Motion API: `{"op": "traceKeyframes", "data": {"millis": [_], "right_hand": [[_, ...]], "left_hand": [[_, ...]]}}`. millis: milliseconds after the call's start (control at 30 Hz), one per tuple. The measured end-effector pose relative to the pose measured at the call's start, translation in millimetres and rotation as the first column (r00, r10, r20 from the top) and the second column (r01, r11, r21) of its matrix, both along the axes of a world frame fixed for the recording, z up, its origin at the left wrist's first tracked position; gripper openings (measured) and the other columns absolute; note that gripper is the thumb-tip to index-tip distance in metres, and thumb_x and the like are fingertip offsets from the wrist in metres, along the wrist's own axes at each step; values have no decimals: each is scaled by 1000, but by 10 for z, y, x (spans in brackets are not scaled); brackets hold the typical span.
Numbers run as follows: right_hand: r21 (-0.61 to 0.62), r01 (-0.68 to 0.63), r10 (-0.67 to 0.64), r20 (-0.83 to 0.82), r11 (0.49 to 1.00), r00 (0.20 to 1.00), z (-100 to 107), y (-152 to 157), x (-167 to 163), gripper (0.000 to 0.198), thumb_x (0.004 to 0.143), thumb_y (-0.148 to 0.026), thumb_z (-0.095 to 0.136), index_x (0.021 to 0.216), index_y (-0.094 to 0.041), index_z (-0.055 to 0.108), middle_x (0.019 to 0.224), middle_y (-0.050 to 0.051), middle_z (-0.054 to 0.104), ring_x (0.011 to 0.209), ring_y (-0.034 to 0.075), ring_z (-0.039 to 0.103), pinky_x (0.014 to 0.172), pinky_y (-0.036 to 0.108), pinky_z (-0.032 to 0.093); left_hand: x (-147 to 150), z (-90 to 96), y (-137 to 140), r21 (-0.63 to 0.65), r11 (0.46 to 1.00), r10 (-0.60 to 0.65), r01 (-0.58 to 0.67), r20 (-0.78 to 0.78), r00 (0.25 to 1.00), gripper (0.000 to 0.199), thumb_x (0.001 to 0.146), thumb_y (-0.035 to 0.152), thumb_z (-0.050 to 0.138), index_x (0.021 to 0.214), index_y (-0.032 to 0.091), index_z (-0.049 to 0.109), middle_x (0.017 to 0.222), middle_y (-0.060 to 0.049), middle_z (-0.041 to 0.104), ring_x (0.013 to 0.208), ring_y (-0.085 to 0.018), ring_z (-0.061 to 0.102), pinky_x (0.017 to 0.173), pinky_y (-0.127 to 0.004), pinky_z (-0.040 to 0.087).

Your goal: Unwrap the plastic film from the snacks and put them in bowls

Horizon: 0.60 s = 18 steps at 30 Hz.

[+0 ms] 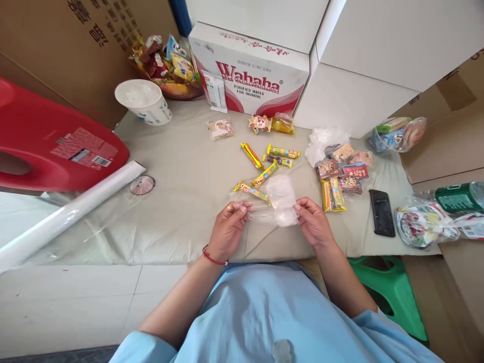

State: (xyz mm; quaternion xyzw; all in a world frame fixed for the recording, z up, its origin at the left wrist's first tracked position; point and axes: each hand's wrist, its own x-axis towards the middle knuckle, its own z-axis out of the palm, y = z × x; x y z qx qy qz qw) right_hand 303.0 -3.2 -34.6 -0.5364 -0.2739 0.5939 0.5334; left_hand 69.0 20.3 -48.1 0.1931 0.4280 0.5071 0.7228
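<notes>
A clear plastic bag [280,194] is stretched between my two hands, low over the near part of the covered table. My left hand [230,224] pinches its left edge; a red cord circles that wrist. On the other side, my right hand [314,222] grips the bag's right edge between thumb and fingers. Just beyond the bag lie several yellow-wrapped snack sticks, among them one stick [252,191] partly behind the film and another [265,173] slanting above it. To the right of my right hand sits a group of wrapped snacks [328,169] with crumpled clear plastic [321,143].
A phone [382,213], a tied snack bag [419,224] and a green-labelled bottle [459,196] lie at right. Left are a red jug [56,136], a white roll [75,214] and a paper cup [145,101]. A Wahaha box [251,68] and snack basket [181,91] stand behind.
</notes>
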Motion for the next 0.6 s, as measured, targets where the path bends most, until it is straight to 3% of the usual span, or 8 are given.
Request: {"op": "traceKeyframes", "data": {"millis": [100,200,333,433,600], "right_hand": [[-31,-32,32,6,999,999,-36,-71,90,35,72,-48,90,80,-22,66,68,-4,56,62,11,49,59,23,42],[-24,-31,33,120,999,992,-69,-111,129,33,75,-47,88,80,-22,67,70,-4,57,63,10,49,61,23,43],[33,49,-52,109,998,993,16,-100,180,31,79,-45,85,83,-22,65,79,-2,60,68,11,53,62,22,46],[21,14,-15,67,1000,998,99,-86,265,33,80,-46,84,84,-23,61,85,-1,63,66,10,53,56,22,44],[-5,-33,33,377,999,926,51,-76,391,37,84,-56,78,86,-23,63,81,1,63,66,13,55,57,24,48]], "left_hand": [[-88,26,-13,-12,1000,18,-17,122,992,33,72,28,89,80,20,59,105,-3,76,96,-18,72,80,-28,56],[-118,47,-30,-7,1000,29,-28,165,986,33,77,32,87,84,21,57,101,-2,77,98,-20,75,85,-34,59],[-167,72,-12,72,989,125,-130,73,989,38,78,39,88,85,22,54,91,0,77,82,-15,74,78,-27,59],[-275,122,22,174,965,202,-199,-1,979,38,80,42,87,86,23,54,85,3,76,64,-9,69,65,-21,56],[-388,256,-6,329,923,243,-199,-99,965,34,86,44,81,93,24,55,90,2,78,54,-9,66,55,-21,55]]}}
